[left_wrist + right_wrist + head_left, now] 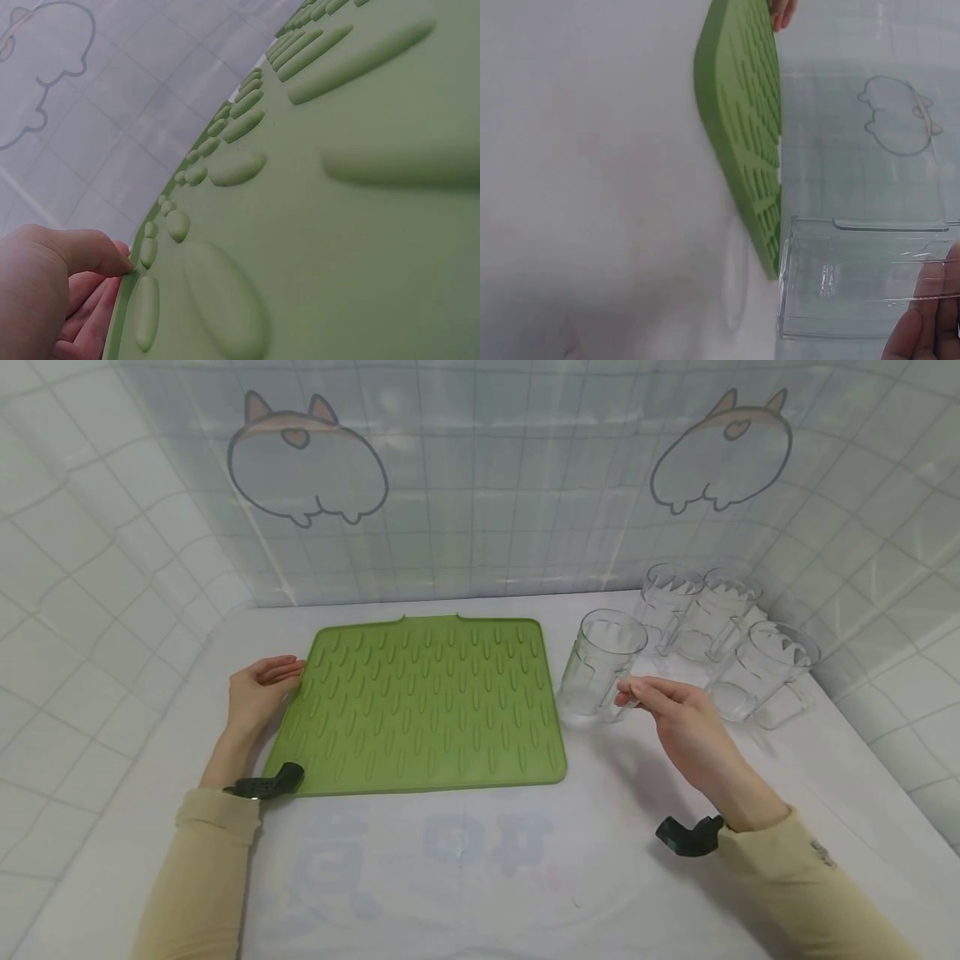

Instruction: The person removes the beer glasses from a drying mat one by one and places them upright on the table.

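The right hand [686, 718] pinches the handle of a clear mug [603, 652] at the right side of a green mat [442, 702]. In the right wrist view, the fingertips [930, 304] show through the clear mug [840, 281]. At the mat's left edge, the left hand [258, 689] holds the rim. Its thumb [97, 251] lies against the edge in the left wrist view, with the other fingers partly hidden behind it. Rows of raised oval ridges cover the mat, and a small tab sticks out from its far side.
Three more clear mugs stand at the back right: one at the rear [670, 597], one beside it [708, 618] and one nearer [768, 672]. A white cloth [450, 877] covers the table. Tile-patterned sheets [480, 485] hang behind and at both sides.
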`<state>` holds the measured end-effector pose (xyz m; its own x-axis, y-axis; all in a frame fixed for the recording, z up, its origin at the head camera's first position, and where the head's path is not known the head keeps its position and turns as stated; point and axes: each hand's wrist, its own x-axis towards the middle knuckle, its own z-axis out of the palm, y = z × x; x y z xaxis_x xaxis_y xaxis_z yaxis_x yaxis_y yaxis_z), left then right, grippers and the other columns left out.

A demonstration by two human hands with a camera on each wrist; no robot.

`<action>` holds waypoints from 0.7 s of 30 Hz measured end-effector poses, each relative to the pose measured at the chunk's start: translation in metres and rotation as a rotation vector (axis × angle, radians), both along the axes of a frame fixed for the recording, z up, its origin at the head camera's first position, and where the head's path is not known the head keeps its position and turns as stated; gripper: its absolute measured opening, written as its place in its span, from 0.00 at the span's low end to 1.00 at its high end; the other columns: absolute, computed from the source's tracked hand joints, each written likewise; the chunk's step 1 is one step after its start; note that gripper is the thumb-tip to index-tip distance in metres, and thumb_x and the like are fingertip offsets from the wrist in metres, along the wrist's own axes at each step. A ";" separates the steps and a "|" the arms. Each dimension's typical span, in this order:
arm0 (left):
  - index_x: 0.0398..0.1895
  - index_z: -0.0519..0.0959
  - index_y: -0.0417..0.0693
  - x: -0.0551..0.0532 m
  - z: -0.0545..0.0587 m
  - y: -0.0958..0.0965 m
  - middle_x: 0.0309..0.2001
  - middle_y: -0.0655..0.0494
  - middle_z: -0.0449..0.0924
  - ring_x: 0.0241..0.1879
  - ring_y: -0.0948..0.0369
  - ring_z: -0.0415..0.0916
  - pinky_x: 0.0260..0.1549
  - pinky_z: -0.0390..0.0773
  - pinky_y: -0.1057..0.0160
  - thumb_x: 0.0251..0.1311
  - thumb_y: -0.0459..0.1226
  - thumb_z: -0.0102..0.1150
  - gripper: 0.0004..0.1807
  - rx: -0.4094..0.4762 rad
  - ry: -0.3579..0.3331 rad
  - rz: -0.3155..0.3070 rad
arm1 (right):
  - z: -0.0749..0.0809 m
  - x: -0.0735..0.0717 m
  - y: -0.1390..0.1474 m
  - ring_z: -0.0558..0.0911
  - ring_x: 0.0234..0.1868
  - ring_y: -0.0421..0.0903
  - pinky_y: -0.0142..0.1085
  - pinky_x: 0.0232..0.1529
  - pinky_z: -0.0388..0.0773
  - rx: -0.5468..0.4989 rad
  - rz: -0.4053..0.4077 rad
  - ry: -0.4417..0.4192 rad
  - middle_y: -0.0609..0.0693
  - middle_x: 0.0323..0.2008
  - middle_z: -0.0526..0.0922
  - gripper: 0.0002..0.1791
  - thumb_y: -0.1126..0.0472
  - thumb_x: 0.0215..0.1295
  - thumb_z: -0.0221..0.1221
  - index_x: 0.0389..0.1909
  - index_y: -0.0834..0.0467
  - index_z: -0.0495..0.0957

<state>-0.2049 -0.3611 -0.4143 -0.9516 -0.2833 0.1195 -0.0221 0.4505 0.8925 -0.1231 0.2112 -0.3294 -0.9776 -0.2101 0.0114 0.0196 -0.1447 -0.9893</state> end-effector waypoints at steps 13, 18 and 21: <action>0.56 0.74 0.37 -0.001 -0.001 0.002 0.49 0.49 0.82 0.39 0.76 0.79 0.40 0.76 0.80 0.59 0.34 0.61 0.22 0.001 0.009 0.011 | -0.009 0.003 0.020 0.75 0.46 0.44 0.31 0.60 0.59 -0.025 -0.090 0.022 0.47 0.34 0.84 0.15 0.62 0.68 0.54 0.47 0.69 0.78; 0.57 0.74 0.38 0.000 -0.001 0.003 0.50 0.48 0.81 0.38 0.78 0.77 0.40 0.76 0.80 0.59 0.36 0.61 0.22 -0.031 0.001 0.015 | -0.012 0.003 0.026 0.74 0.46 0.44 0.30 0.58 0.60 -0.011 -0.125 0.020 0.46 0.34 0.84 0.16 0.60 0.69 0.53 0.47 0.69 0.77; 0.57 0.73 0.39 0.001 -0.001 0.002 0.51 0.46 0.80 0.38 0.78 0.77 0.41 0.76 0.80 0.60 0.37 0.60 0.22 -0.046 -0.001 0.012 | -0.014 0.004 0.029 0.75 0.46 0.42 0.30 0.59 0.59 -0.009 -0.147 0.013 0.46 0.33 0.84 0.16 0.59 0.69 0.53 0.48 0.68 0.77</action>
<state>-0.2042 -0.3587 -0.4157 -0.9483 -0.2889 0.1314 -0.0288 0.4908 0.8708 -0.1195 0.2399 -0.3430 -0.9976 -0.0645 0.0258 -0.0156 -0.1538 -0.9880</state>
